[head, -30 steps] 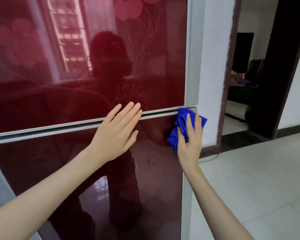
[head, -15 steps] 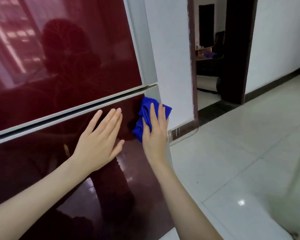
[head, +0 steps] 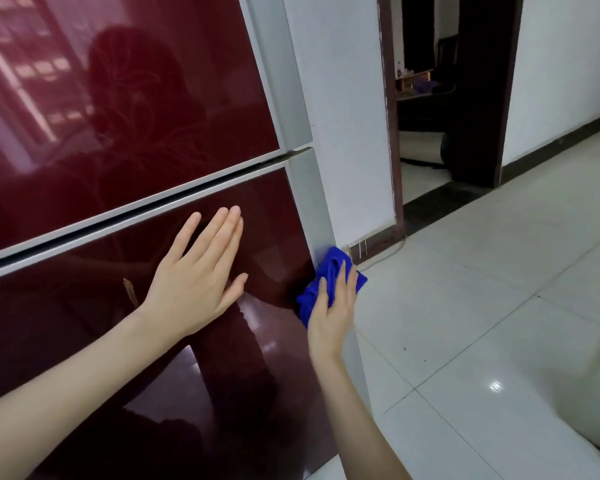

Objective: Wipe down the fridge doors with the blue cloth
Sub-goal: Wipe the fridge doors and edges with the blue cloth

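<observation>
The fridge fills the left of the view with two glossy dark red doors, an upper door and a lower door, split by a grey gap. My left hand rests flat on the lower door with straight fingers. My right hand presses the bunched blue cloth against the lower door's grey right edge, fingers straight over it. Part of the cloth is hidden under my hand.
A white wall stands just right of the fridge. Beyond it a dark-framed doorway opens into a dim room. Pale glossy floor tiles spread out to the right. A thin cable runs along the skirting.
My right hand has slid the cloth down the lower door's right edge, away from the gap between the doors. My left hand stays flat on the lower door. The camera has tilted.
</observation>
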